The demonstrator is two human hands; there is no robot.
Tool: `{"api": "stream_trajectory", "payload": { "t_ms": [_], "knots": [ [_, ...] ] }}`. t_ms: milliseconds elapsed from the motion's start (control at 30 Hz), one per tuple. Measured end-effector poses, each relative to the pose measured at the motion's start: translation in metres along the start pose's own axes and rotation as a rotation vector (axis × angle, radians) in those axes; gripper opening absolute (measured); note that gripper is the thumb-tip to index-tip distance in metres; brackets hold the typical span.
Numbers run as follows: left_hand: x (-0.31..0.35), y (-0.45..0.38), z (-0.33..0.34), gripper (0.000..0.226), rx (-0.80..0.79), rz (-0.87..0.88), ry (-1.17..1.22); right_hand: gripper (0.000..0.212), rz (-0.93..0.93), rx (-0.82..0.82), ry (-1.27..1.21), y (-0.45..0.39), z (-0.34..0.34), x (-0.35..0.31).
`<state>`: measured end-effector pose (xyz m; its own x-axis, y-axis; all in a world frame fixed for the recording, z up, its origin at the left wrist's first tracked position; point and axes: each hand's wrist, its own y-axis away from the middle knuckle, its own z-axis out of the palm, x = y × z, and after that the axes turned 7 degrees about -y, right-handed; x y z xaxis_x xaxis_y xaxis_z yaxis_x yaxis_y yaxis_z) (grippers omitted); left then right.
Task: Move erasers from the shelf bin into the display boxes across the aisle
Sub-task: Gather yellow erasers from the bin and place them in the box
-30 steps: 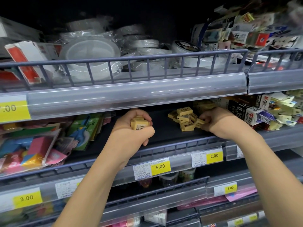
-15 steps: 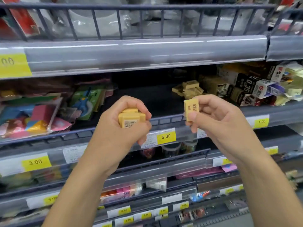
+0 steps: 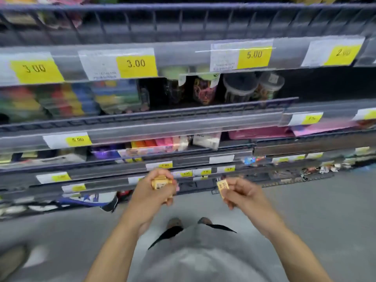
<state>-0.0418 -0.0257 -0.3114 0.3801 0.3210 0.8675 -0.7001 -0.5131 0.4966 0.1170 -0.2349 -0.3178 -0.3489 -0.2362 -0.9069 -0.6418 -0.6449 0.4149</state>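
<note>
Carry step: your left hand (image 3: 151,195) clasps stacked erasers (image 3: 160,182), your right hand (image 3: 243,193) pinches 1 eraser (image 3: 222,186), lower centre; next, turn toward the display boxes, unseen here.

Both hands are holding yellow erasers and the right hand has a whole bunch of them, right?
Not quite. In the head view the right hand pinches just a single yellow eraser. The bunch of erasers is in the left hand. Both hands do hold yellow erasers.

Tiered store shelves (image 3: 183,127) with colourful packs (image 3: 61,102), jars (image 3: 238,88), above grey floor (image 3: 317,210).
</note>
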Motion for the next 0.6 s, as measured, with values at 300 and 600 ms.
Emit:
{"api": "stream_trajectory", "payload": {
  "t_ms": [300, 600],
  "knots": [
    [-0.090, 0.063, -0.001, 0.023, 0.251, -0.179, 0.141, 0.013, 0.238, -0.120, 0.177, 0.009, -0.007, 0.064],
    [-0.132, 0.150, 0.010, 0.021, 0.551, -0.178, 0.340, 0.011, 0.250, -0.446, 0.344, 0.009, 0.034, 0.059]
  ]
}}
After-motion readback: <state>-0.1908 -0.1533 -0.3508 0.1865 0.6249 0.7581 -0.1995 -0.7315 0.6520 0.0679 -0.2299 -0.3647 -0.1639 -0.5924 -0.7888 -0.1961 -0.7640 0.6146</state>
